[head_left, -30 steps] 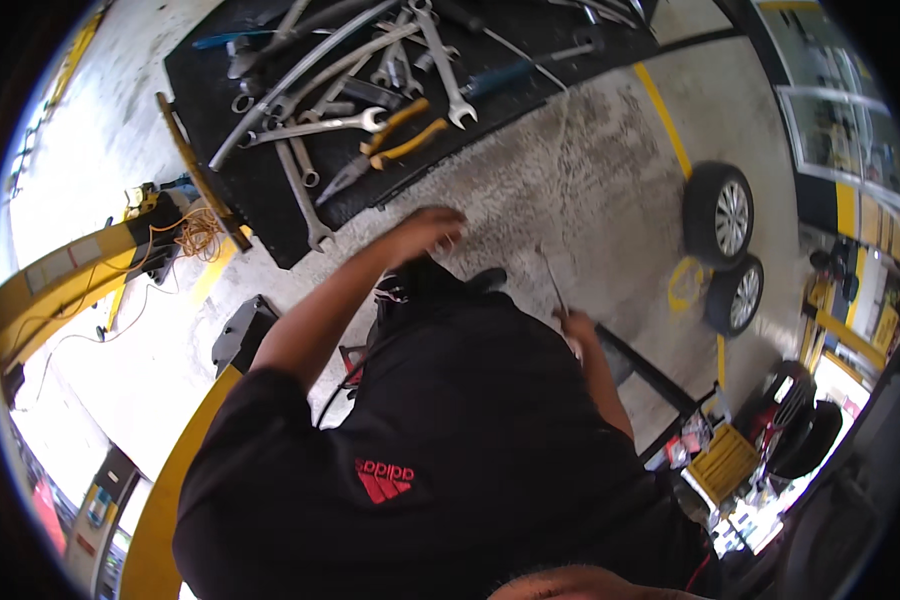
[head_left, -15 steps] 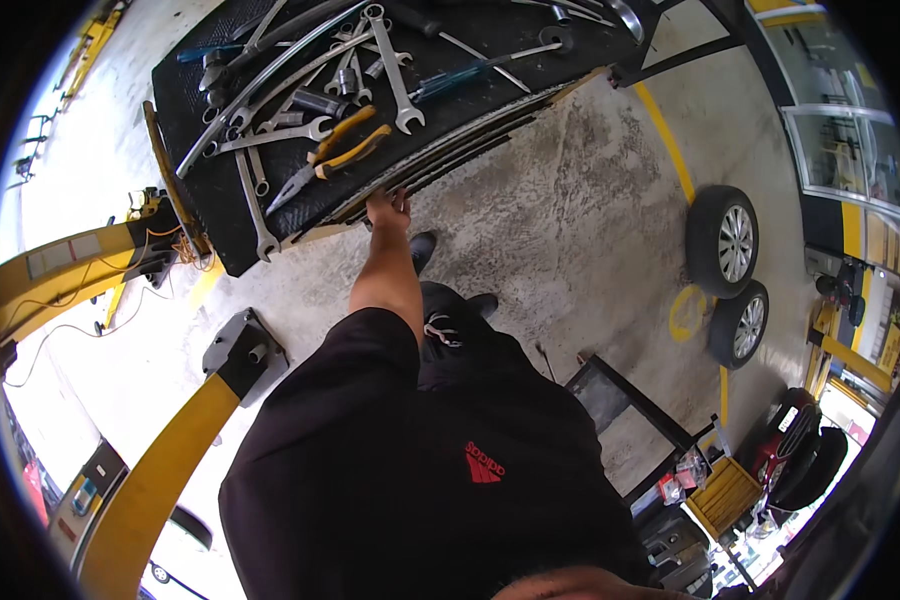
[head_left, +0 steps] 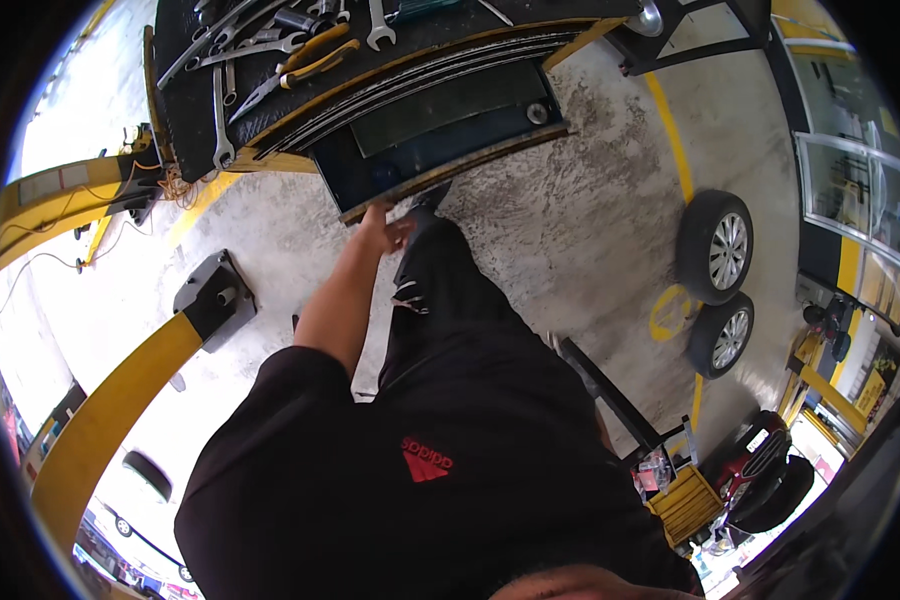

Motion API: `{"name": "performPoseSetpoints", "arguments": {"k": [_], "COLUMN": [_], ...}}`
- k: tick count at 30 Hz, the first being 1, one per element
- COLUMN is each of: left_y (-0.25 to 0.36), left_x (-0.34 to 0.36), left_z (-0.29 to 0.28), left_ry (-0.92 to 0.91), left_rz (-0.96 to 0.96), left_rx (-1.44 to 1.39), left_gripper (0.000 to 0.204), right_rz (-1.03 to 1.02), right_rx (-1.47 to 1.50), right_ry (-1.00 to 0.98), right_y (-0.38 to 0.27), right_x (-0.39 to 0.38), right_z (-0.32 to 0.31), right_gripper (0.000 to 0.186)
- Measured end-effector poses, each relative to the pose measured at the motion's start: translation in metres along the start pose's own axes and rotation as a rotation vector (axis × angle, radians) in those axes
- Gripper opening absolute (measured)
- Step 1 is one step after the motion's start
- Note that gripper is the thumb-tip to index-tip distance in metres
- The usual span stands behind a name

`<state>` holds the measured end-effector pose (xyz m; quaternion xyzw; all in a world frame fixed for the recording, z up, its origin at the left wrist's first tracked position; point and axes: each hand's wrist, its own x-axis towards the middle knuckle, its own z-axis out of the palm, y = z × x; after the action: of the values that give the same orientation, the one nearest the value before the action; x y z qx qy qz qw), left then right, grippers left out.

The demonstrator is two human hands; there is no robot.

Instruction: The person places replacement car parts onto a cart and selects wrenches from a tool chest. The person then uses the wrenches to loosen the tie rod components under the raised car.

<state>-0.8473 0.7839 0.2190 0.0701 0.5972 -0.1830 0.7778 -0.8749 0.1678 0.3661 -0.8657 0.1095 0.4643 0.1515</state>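
A drawer [head_left: 440,120] stands pulled out from under the black-matted workbench top [head_left: 290,95]. At its front edge is my left hand [head_left: 378,232], its fingers hooked against the near left part of the drawer front; some of the fingers stick out loosely to the right. Inside the drawer lie a dark flat panel and a small round metal piece [head_left: 537,113]. On the mat above are yellow-and-black handled pliers [head_left: 315,60], a combination wrench [head_left: 221,120] and several other wrenches and sockets. My right hand is out of the picture.
Two wheels with tyres [head_left: 716,246] rest on the concrete floor to the right, by a yellow line. A yellow lift arm [head_left: 120,420] with a black pad reaches in at the left. Behind on the right are a yellow crate [head_left: 686,503] and a dark red vehicle [head_left: 755,455].
The drawer, closed earlier, has come out toward me with my left hand at its front. My view has shifted, so the bench sits higher in the picture.
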Motion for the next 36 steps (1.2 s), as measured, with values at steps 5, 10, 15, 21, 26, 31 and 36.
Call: {"name": "performPoseSetpoints", "arguments": {"k": [5, 10, 15, 21, 26, 31, 36], "left_y": [-0.004, 0.079, 0.150, 0.131, 0.085, 0.022, -0.020], "left_x": [-0.064, -0.026, -0.008, -0.035, -0.033, -0.082, -0.158], "left_z": [0.027, 0.064, 0.078, 0.081, 0.063, 0.046, 0.039], "left_ry": [-0.335, -0.181, -0.205, -0.229, -0.178, 0.009, -0.050], "left_rz": [0.025, 0.556, 0.816, 0.729, 0.694, 0.348, 0.356], "left_rx": [0.160, -0.396, -0.557, -0.552, -0.438, -0.122, 0.556], "left_gripper": [0.037, 0.025, 0.034, 0.046, 0.039, 0.045, 0.041], "right_rz": [-0.225, -0.314, -0.425, -0.360, -0.076, 0.038, -0.236], "right_rx": [-0.068, 0.078, -0.087, -0.158, 0.008, -0.077, -0.063], "right_ry": [0.176, 0.153, 0.086, -0.061, -0.051, -0.099, 0.155], "right_y": [-0.130, -0.267, -0.260, -0.171, -0.001, -0.097, -0.126], "right_x": [0.054, 0.047, 0.052, 0.052, 0.128, 0.062, 0.057], "right_z": [-0.055, -0.089, -0.073, -0.058, -0.001, -0.039, -0.037], "right_gripper": [0.051, 0.045, 0.042, 0.053, 0.047, 0.035, 0.044]}}
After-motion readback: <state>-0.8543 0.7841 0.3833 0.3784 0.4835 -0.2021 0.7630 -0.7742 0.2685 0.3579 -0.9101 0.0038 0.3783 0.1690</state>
